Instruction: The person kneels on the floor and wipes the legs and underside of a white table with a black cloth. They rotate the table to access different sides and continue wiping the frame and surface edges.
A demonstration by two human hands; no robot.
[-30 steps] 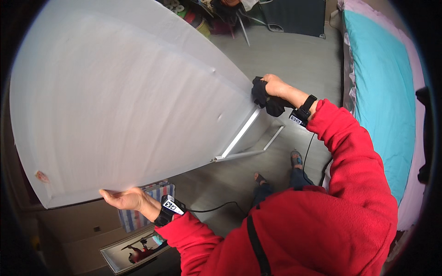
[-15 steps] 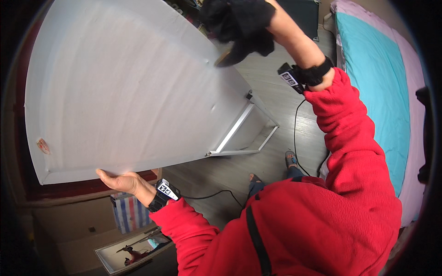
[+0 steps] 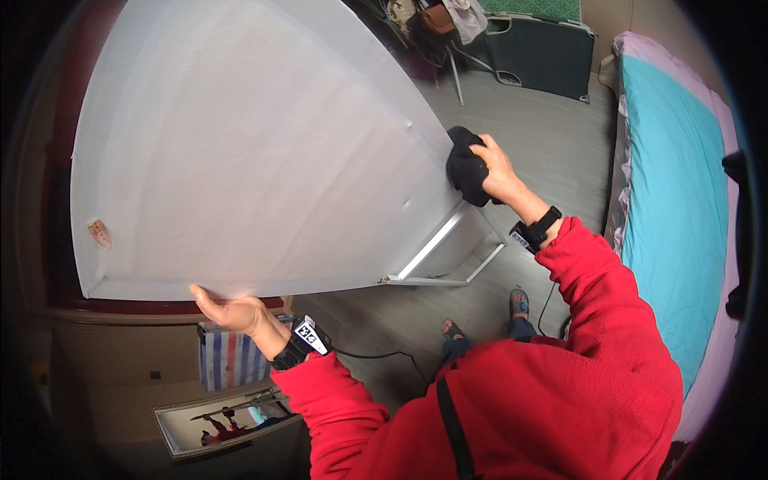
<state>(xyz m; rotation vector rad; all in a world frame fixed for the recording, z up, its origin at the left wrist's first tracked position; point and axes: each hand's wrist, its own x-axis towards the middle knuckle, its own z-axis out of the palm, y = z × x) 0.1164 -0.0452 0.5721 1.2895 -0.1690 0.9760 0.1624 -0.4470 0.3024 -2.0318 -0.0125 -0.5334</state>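
Note:
A large, pale grey-white panel [image 3: 264,160] fills the left and middle, tilted, with a small patterned sticker [image 3: 99,233] near its left corner. A white metal frame [image 3: 432,250] joins its lower right end and reaches down to the floor. My left hand [image 3: 236,314] grips the panel's near edge, thumb on the face and the other fingers hidden behind it. In my right hand [image 3: 498,170] is a bunched black cloth [image 3: 466,166], closed in the fingers and pressed against the panel's right edge.
Along the right stands a bed [image 3: 680,176] with turquoise and lilac covers. A folded dark green cot [image 3: 540,56] and a rack with bags [image 3: 440,20] are at the back. A black cable [image 3: 384,354] crosses the floor; a striped bag [image 3: 232,356] and a mirror [image 3: 216,424] are lower left.
My right hand has come down from above the panel to its right edge with the black cloth. The left hand keeps its hold on the near edge. The view has shifted slightly.

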